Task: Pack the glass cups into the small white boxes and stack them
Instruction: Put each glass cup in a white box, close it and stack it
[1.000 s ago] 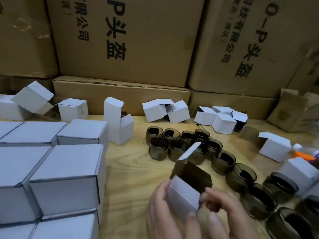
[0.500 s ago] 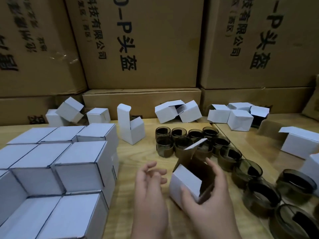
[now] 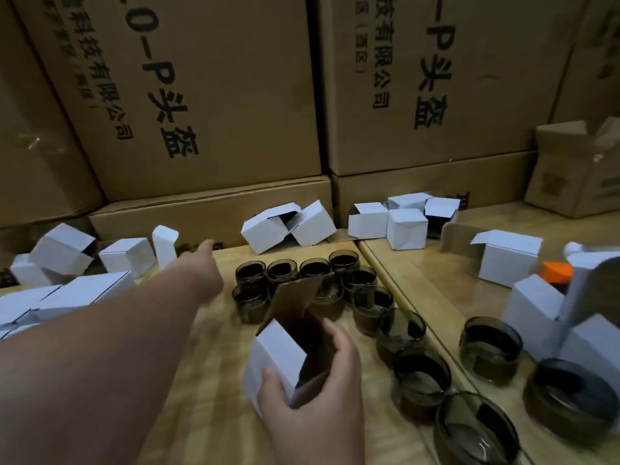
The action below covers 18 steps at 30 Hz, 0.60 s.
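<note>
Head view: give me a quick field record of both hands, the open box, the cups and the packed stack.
left hand: reaching forward over the wooden table, fingers extended, holding nothing
right hand: grips the small white cardboard box
box state: lid flap up, tilted, no cup visible inside
dark glass cups: clustered upright beyond the box, more trailing right
closed white boxes: grouped at left

Single view logged: head-worn wide-angle camera, looking forward and down across the pale wooden bench (image 3: 188,414). I see it sits close over the near edge and faces the wall of stacked brown cardboard cartons (image 3: 214,95) behind.
</note>
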Motion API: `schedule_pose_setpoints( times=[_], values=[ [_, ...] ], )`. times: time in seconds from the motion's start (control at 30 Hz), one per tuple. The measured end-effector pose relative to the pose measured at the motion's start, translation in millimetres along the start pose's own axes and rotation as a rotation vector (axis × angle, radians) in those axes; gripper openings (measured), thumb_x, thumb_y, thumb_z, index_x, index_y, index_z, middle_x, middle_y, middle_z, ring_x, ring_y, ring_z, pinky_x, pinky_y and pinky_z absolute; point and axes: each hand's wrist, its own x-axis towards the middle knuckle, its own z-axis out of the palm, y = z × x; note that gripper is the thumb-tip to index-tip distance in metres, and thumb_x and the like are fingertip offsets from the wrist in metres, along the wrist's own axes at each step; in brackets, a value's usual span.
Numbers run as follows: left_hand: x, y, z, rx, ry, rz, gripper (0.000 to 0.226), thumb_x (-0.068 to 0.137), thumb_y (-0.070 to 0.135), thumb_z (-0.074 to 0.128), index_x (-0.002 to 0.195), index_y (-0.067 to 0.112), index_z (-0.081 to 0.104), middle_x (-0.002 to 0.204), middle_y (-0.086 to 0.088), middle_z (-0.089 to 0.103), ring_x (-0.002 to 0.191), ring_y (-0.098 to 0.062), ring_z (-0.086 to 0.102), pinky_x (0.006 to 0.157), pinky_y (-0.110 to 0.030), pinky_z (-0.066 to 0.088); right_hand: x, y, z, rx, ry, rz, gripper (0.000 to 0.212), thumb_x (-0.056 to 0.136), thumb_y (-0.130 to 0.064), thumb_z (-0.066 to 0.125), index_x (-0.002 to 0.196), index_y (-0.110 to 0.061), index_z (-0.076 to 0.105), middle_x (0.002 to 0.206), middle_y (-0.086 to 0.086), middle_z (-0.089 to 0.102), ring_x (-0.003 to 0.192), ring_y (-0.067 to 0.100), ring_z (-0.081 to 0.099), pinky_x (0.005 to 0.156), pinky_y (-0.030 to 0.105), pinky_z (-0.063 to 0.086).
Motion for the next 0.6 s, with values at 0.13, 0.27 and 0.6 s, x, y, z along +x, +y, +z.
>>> schedule_pose_setpoints(
  times=[0.13, 0.27, 0.6],
  values=[
    [0.3, -5.3, 3.1, 0.211, 0.090, 0.020, 0.071, 0.094, 0.008, 0.049, 0.159, 0.024, 0.023, 0.140, -0.018, 0.048, 0.121, -0.041, 0.057, 0.096, -0.054, 0.054, 4.3, 1.6, -0.6, 0.008, -0.033, 0.031, 0.083, 0.058, -0.057, 0.064, 0.119, -0.079, 0.014, 0.126, -0.050, 0.028, 0.120, -0.018, 0.038, 0.095, 0.015, 0.042],
    [-14.3, -6.3, -6.5, 0.324, 0.139, 0.071, 0.043, 0.085, 0.006, 0.055, 0.125, 0.022, 0.062, 0.097, -0.002, 0.046, 0.094, -0.029, 0.059, 0.080, -0.042, 0.056, 5.2, 6.4, -1.4, 0.034, -0.053, 0.042, 0.079, 0.059, -0.061, 0.065, 0.120, -0.078, 0.017, 0.125, -0.049, 0.031, 0.121, -0.013, 0.042, 0.096, 0.018, 0.045],
    [-113.0, -5.3, -82.6, 0.303, 0.348, 0.344, 0.017, 0.091, 0.022, 0.058, 0.103, 0.033, 0.064, 0.101, 0.006, 0.052, 0.086, -0.020, 0.058, 0.066, -0.037, 0.055, 7.1, 7.8, -6.2, 0.169, -0.005, 0.207, 0.067, 0.066, -0.057, 0.074, 0.118, -0.067, 0.032, 0.101, -0.009, 0.060, 0.086, -0.007, 0.058, 0.063, 0.022, 0.049]
  ],
)
